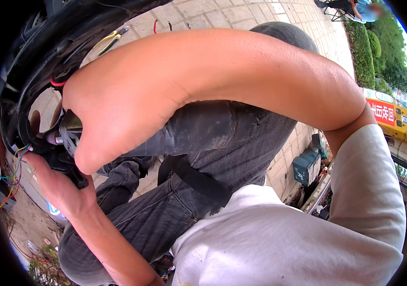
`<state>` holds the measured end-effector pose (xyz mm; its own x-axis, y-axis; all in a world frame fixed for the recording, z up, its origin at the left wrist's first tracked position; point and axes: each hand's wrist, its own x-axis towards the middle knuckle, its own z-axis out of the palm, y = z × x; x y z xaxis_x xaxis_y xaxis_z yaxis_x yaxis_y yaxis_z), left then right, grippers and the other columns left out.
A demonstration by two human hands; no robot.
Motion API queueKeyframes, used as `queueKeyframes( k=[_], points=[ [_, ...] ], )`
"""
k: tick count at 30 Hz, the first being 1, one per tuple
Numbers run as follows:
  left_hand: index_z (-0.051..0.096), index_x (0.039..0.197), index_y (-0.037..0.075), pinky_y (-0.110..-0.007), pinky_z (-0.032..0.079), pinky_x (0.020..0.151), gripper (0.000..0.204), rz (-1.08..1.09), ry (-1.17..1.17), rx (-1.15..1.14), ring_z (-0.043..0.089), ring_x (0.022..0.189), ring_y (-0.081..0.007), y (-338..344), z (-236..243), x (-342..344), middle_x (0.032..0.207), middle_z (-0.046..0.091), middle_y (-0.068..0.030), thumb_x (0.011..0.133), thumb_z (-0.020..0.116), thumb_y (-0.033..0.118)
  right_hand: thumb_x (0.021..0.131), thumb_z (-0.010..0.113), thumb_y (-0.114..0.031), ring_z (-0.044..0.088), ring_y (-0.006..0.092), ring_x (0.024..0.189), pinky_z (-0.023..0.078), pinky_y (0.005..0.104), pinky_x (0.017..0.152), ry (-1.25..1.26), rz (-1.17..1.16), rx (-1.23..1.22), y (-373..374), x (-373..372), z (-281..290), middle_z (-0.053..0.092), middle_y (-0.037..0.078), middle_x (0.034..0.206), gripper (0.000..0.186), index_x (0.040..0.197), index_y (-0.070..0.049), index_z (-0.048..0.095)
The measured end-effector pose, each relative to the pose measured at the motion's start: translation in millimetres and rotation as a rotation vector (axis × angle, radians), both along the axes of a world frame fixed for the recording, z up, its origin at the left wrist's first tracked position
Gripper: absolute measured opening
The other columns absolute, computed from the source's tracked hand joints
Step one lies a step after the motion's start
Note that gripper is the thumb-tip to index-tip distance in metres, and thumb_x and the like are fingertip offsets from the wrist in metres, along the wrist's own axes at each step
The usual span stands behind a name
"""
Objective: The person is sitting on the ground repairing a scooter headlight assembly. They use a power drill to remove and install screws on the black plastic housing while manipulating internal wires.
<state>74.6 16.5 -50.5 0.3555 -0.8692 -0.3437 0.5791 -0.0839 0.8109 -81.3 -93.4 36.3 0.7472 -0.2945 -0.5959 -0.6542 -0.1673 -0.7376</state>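
Note:
My right arm reaches across from the right, and my right hand [113, 119] curls over the black vehicle body. Its thumb points down beside a greyish strand and a small metal-tipped fitting [59, 140]; the other fingers are mostly hidden. Below it, my left hand [63, 188] is closed around a black plastic part [70, 168], its thumb up near a bundle of thin coloured wires [18, 164]. A red cable [57, 83] bends past the right hand's far side. What the right fingertips grip is hidden behind the hand.
Pliers with yellow-and-black handles [113, 39] lie on the paving beyond my right forearm. A scuffed dark rounded piece [208, 127] lies under that forearm, by my knees. To the right stands a blue-grey box [306, 167]. A person [356, 9] sits far off, near hedges.

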Motion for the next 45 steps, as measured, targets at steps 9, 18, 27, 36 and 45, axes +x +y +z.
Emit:
queueKeyframes(
  k=[9,18,27,36,45],
  points=[
    [0.042,0.145,0.013,-0.039,0.039,0.107,0.06,0.109,0.049,0.032,0.05,0.127,-0.0216,2,-4,2,0.139,0.052,-0.0065,0.101,0.037,0.054,0.077,0.064,-0.03,0.058,0.0242,0.074,0.045,0.0385,0.06,-0.009,-0.001,0.01,-4,-25,19,0.063,0.015,0.088,0.041,0.095,0.007,0.067],
    [0.044,0.143,0.017,-0.037,0.037,0.108,0.06,0.043,-0.048,-0.011,0.048,0.13,-0.0187,-1,3,-10,0.142,0.05,-0.0028,0.1,0.039,0.057,0.077,0.064,-0.029,0.058,0.0246,0.078,0.045,0.0385,0.063,-0.114,-0.016,0.072,-2,-31,4,0.063,0.016,0.092,0.041,0.097,0.007,0.067],
    [0.04,0.145,0.011,-0.04,0.039,0.108,0.064,0.134,-0.177,0.07,0.049,0.128,-0.0224,-3,5,-13,0.143,0.048,-0.0076,0.1,0.038,0.056,0.078,0.063,-0.028,0.059,0.0249,0.081,0.045,0.0384,0.066,-0.158,-0.002,0.082,-1,-30,-2,0.064,0.016,0.095,0.041,0.1,0.006,0.066],
    [0.04,0.145,0.01,-0.04,0.04,0.108,0.063,0.14,-0.158,0.114,0.05,0.127,-0.0234,-1,7,-14,0.142,0.049,-0.0084,0.101,0.037,0.055,0.078,0.063,-0.026,0.059,0.0252,0.085,0.046,0.0383,0.069,-0.165,0.009,0.076,2,-26,-5,0.064,0.017,0.099,0.041,0.103,0.006,0.066],
    [0.042,0.145,0.011,-0.035,0.033,0.111,0.061,0.074,-0.074,0.02,0.046,0.131,-0.0192,0,5,-10,0.144,0.048,-0.0041,0.101,0.041,0.054,0.079,0.062,-0.025,0.059,0.0256,0.089,0.046,0.0382,0.072,-0.171,0.018,0.064,3,-24,-6,0.064,0.017,0.102,0.041,0.106,0.005,0.065]
  ],
)
